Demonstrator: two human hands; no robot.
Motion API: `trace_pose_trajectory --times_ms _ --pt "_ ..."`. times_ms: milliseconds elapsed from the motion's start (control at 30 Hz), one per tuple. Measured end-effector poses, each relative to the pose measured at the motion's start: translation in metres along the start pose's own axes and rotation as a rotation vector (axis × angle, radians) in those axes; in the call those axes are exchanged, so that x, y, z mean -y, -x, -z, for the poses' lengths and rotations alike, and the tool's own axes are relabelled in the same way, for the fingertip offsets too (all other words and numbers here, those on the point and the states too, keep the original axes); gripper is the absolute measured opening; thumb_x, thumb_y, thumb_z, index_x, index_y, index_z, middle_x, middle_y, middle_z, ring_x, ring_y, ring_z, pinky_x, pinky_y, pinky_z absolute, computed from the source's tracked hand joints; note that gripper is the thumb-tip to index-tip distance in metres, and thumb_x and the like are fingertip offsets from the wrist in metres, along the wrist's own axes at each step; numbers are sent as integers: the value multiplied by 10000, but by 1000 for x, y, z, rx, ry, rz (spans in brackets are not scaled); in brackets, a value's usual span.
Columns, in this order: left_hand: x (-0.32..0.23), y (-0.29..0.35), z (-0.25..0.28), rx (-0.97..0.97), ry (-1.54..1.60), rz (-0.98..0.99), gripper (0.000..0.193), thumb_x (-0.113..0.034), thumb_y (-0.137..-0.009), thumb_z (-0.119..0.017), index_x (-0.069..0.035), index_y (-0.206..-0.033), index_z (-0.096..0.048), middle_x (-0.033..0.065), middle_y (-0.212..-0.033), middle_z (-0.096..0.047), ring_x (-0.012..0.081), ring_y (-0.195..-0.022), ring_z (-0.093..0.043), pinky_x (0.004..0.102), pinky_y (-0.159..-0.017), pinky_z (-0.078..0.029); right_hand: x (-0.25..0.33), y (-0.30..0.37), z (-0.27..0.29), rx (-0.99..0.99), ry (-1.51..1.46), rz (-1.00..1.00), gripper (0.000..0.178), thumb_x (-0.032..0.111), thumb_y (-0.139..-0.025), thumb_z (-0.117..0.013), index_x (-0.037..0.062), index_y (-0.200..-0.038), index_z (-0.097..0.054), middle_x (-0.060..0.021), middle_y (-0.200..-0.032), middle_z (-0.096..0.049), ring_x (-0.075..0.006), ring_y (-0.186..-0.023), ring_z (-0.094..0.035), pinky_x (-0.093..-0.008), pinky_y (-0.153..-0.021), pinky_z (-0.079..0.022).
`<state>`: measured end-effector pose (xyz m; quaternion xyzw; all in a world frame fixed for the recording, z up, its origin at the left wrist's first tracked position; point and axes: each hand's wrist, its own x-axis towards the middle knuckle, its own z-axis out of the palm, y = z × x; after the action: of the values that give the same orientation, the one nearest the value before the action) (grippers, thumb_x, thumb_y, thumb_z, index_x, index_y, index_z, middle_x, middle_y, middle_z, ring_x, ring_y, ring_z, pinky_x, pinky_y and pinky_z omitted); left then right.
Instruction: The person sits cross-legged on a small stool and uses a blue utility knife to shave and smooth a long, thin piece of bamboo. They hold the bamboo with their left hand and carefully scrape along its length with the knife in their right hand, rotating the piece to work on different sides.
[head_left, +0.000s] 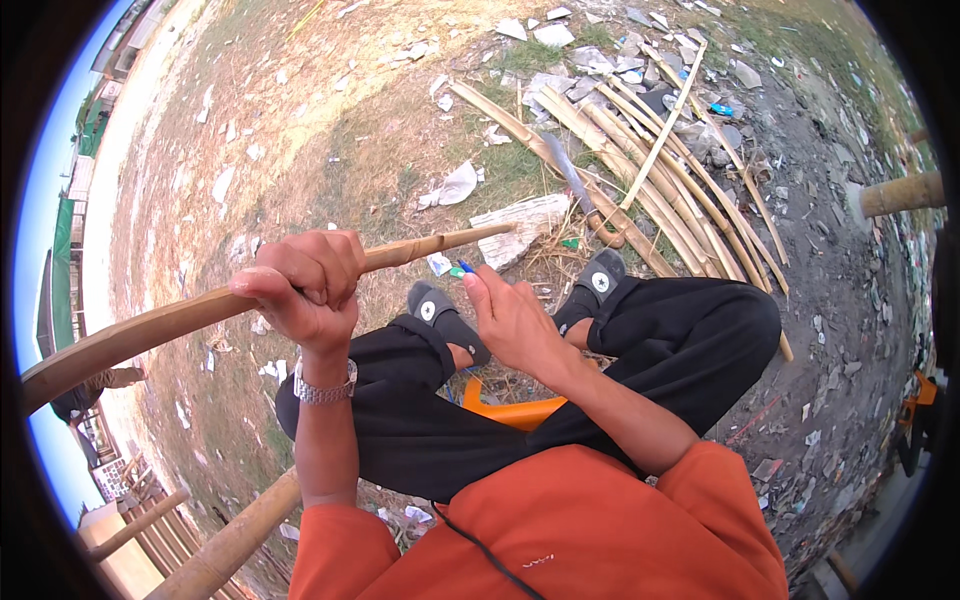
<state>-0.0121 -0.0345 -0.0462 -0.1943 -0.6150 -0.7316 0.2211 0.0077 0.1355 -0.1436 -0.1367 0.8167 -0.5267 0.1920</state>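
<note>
My left hand is wrapped round a long bamboo strip, which slants from the left rim toward the middle. The strip's far end lies over a pale, weathered block on the ground. Near that end my right hand is closed in a pinch. A small blue-tipped thing shows at its fingertips, most of it hidden by the hand. Beyond the block, a machete with a curved wooden handle rests against a split bamboo length.
Several split bamboo strips lie in a pile at the far right. An orange plastic seat shows between my legs. Bamboo poles stand close at lower left, another at the right rim. Paper scraps and broken rubble litter the ground.
</note>
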Motion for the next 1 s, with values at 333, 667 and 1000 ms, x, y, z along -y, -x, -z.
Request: trace_pose_trajectory --times_ms 333,667,1000 --pt "0 1 -2 -5 -19 -7 560 -547 -933 -263 -134 -555 -280 -36 -432 -234 81 -336 -171 244 -365 -196 -4 4 -3 -61 14 9 320 276 -956 -373 -10 -864 -486 -277 -578 -499 -500 -601 -494 -551 -556 -355" --pt "3 1 -5 100 43 -37 552 -526 -941 -267 -131 -556 -277 -35 -421 -243 78 -323 -181 238 -343 -186 -7 2 2 -50 -9 31 312 267 -954 -377 -10 -864 -490 -278 -559 -481 -489 -584 -494 -527 -542 -360" --pt "2 0 -6 139 44 -37 558 -533 -936 -280 -130 -551 -258 -35 -412 -239 76 -314 -194 230 -333 -194 -43 -14 -5 -107 66 -70 326 285 -952 -375 -3 -851 -490 -270 -567 -495 -480 -589 -501 -528 -556 -367"
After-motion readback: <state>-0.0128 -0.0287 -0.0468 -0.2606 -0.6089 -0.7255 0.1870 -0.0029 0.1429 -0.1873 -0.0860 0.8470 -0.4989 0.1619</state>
